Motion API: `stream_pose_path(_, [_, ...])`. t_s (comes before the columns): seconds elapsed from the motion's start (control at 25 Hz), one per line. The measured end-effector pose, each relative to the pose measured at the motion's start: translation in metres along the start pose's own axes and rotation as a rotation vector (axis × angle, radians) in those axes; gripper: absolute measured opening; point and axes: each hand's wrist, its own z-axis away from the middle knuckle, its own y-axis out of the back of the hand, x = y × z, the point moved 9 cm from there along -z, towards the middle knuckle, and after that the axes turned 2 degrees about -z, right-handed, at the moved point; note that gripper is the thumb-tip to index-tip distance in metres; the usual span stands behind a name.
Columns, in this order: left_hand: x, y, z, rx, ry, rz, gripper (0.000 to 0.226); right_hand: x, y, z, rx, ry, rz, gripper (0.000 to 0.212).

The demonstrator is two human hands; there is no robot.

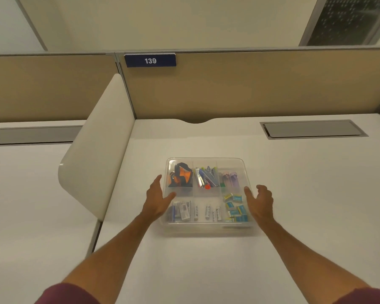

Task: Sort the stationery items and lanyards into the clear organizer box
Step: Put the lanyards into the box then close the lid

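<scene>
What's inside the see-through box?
Orange-black lanyards, pens, small blue packets and white tubes sit in compartments of the box. The left hand hides part of the front-left corner.

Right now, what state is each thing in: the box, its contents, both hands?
clear organizer box: upright on the desk, compartments filled.
lanyards: inside, back-left compartment.
blue packets: inside, front-right compartment.
left hand: open, at the box's left wall, holding nothing.
right hand: loosely curled, beside the right wall, holding nothing.

Organizer box (206, 229) on desk (184, 266); lanyards (181, 177) in its rear-left compartment; left hand (157, 199) and right hand (261, 202) flank it; partition (250, 88) behind.
</scene>
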Motion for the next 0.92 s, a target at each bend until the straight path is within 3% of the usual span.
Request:
stream_pose_path(0.08, [0.024,-0.001,-0.022,-0.057,-0.101,-0.092,0.089,-0.029,-0.010,-0.017,-0.114,0.111,0.191,0.069])
stream_pose_path(0.24, [0.039,-0.019,-0.068,-0.257,-0.062,-0.542,0.128,-0.071,-0.039,-0.044,-0.359,0.274,0.453,0.104])
stream_pose_path(0.36, [0.047,-0.027,-0.093,-0.391,-0.053,-0.705,0.141,-0.085,-0.054,-0.060,-0.449,0.293,0.541,0.122])
stream_pose_path(0.52, [0.047,-0.032,-0.100,-0.476,-0.046,-0.820,0.143,-0.087,-0.070,-0.071,-0.561,0.287,0.687,0.135])
stream_pose_path(0.92, [0.058,-0.031,-0.096,-0.402,-0.057,-0.814,0.129,-0.093,-0.075,-0.070,-0.660,0.273,0.903,0.139])
